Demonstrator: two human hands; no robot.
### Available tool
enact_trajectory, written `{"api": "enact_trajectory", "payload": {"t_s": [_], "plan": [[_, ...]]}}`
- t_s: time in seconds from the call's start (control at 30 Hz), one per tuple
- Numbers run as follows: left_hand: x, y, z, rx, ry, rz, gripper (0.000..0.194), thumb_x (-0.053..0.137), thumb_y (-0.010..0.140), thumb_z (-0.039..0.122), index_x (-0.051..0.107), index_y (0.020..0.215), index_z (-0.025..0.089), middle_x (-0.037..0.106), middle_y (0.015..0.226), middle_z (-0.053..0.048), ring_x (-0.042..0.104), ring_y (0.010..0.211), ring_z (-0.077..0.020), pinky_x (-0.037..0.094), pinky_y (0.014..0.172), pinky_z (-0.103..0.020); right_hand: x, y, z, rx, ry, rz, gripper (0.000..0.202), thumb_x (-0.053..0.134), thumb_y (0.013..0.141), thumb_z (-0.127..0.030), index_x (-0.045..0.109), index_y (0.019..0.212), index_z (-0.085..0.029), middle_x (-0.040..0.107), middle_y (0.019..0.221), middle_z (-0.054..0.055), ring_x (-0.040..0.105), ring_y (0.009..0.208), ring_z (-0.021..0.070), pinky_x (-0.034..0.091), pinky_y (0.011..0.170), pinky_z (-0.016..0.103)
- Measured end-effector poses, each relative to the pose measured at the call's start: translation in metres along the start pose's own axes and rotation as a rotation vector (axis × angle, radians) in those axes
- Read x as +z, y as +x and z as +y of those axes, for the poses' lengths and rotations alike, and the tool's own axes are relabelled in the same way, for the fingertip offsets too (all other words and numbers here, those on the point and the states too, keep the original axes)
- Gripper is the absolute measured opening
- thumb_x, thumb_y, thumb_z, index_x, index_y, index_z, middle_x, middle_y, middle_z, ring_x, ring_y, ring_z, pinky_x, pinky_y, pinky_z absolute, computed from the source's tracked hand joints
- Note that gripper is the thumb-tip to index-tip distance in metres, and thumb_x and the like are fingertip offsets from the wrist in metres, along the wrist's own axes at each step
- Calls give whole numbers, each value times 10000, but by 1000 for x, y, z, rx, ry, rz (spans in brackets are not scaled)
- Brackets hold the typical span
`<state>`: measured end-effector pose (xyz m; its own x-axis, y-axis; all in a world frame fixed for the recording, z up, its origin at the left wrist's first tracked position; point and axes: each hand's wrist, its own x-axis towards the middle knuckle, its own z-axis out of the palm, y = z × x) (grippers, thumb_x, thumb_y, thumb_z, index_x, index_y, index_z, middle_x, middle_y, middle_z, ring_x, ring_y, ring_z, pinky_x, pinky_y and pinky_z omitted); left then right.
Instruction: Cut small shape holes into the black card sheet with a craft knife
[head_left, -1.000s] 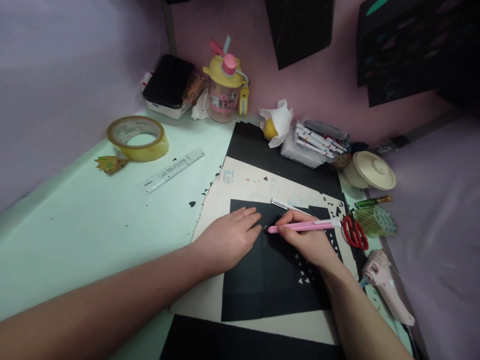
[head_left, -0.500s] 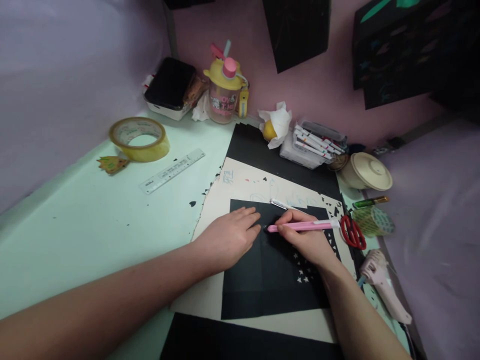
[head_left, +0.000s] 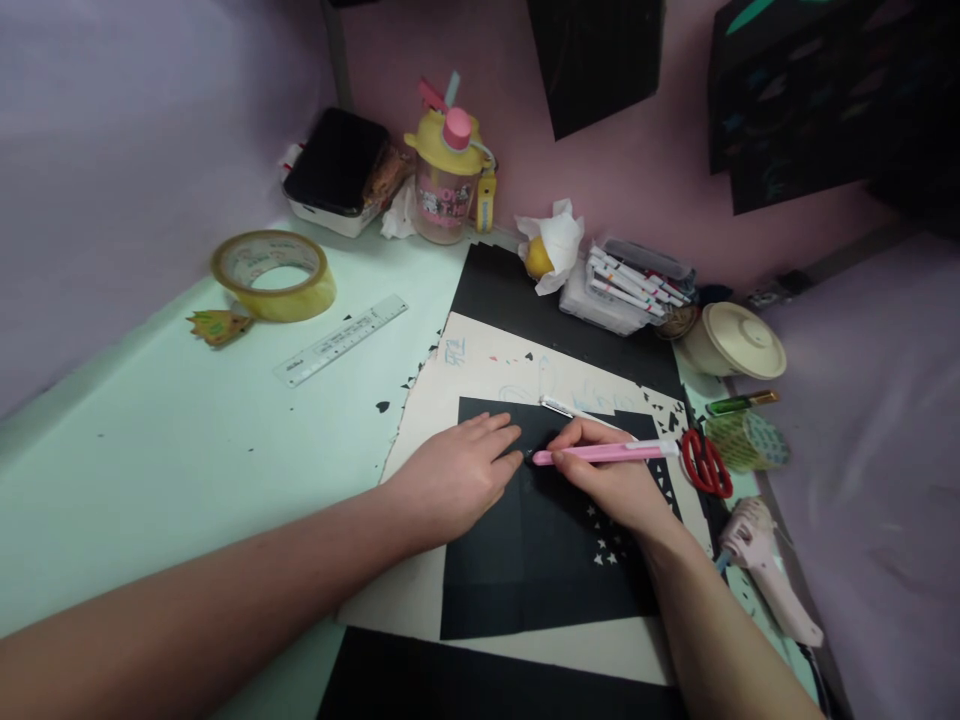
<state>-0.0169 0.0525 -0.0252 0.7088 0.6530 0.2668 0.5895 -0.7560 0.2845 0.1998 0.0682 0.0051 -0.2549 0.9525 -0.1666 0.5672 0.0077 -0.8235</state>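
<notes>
A sheet of black paper (head_left: 495, 590) with star and small triangle cut-outs along its right part lies on a cream board (head_left: 420, 440). My left hand (head_left: 457, 475) rests flat on the paper's left side, fingers stretched out and fairly close together. In my right hand (head_left: 611, 480) is a pink pen-shaped craft knife (head_left: 600, 453), pinched near its front end. Its tip meets the black paper just right of my left fingertips; the blade itself is too small to make out. Behind the right hand lies a slim white pen (head_left: 559, 407), partly covered by that hand.
Left on the table are a tape roll (head_left: 292, 295), a clear ruler (head_left: 345, 340) and a leaf-like piece (head_left: 216, 327). Behind stand a cup (head_left: 442, 195) and pen box (head_left: 607, 300). Red-handled scissors (head_left: 705, 465), green tape (head_left: 746, 443), a lidded bowl (head_left: 739, 345) and glue gun (head_left: 769, 570) line the right.
The view has shifted very slightly. Both hands keep nearly the same places, and the craft knife's tip has moved a tiny bit to the left.
</notes>
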Motion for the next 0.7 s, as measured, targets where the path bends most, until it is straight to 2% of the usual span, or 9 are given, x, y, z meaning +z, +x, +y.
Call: {"api": "enact_trajectory", "payload": {"t_s": [0.3, 0.7], "plan": [[0, 0, 0, -14, -15, -16, 330, 401, 931, 205, 623, 1159, 117, 562, 1303, -148, 464, 1268, -273, 387, 1057, -438, 1, 1, 3, 20, 13, 39, 62, 578, 742, -190, 608, 689, -178, 640, 655, -4, 531, 576, 127, 390, 526, 231], [-1, 0, 0, -7, 15, -20, 328, 392, 932, 204, 621, 1154, 125, 567, 1302, -131, 469, 1265, -255, 396, 1052, -424, 2, 0, 1, 5, 38, 4, 50, 580, 744, -187, 615, 707, -188, 686, 728, 16, 583, 633, 147, 431, 562, 245]]}}
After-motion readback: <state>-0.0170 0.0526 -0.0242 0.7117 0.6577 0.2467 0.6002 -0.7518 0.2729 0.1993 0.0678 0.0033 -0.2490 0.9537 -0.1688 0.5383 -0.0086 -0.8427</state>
